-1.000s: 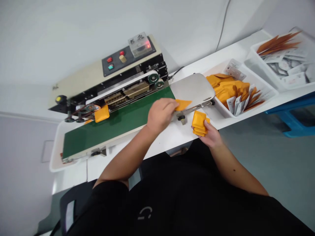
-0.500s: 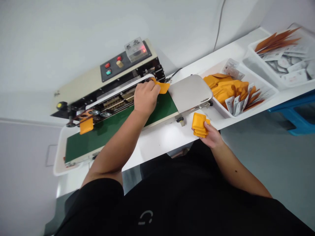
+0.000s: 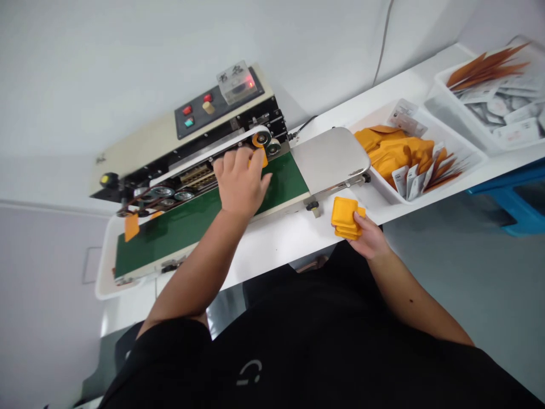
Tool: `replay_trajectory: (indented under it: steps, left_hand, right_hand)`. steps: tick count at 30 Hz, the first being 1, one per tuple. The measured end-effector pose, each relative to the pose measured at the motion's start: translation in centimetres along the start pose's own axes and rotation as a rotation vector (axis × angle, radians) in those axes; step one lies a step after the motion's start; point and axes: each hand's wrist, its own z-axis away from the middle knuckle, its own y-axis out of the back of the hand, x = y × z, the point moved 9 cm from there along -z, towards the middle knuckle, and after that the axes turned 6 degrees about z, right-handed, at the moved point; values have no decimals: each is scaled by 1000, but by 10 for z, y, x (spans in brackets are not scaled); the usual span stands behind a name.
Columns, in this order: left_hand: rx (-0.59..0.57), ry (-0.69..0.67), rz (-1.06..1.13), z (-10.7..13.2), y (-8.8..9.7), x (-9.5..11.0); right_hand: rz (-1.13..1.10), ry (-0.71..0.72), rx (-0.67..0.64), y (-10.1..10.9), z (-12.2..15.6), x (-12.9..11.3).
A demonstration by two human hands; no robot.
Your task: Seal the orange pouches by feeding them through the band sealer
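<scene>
My left hand (image 3: 240,182) rests over the green conveyor belt (image 3: 204,218) of a band sealer (image 3: 191,136), its fingers on an orange sachet (image 3: 264,159) at the belt-and-roller intake. Most of that sachet is hidden by my hand. Another orange sachet (image 3: 131,227) sits at the far left end of the conveyor. My right hand (image 3: 369,238) grips a small stack of orange sachets (image 3: 346,218) above the white table's front edge.
A steel plate (image 3: 330,156) lies beside the conveyor. A white bin (image 3: 455,150) holds orange sachets and white cards, and a second bin (image 3: 443,111) holds more behind it. A white tray (image 3: 102,272) sits below the conveyor's left end. A blue stool (image 3: 506,204) stands on the floor at right.
My left hand has moved left, and its sachet is now at the sealer's intake. The sachet on the conveyor has travelled further left. My right hand and its stack have barely moved.
</scene>
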Motion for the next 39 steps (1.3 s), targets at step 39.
replay_trajectory:
  steps: [39]
  left_hand:
    - [112,-463,478,43,-8,82]
  right_hand:
    - [-126,-59,12,-6,-15,6]
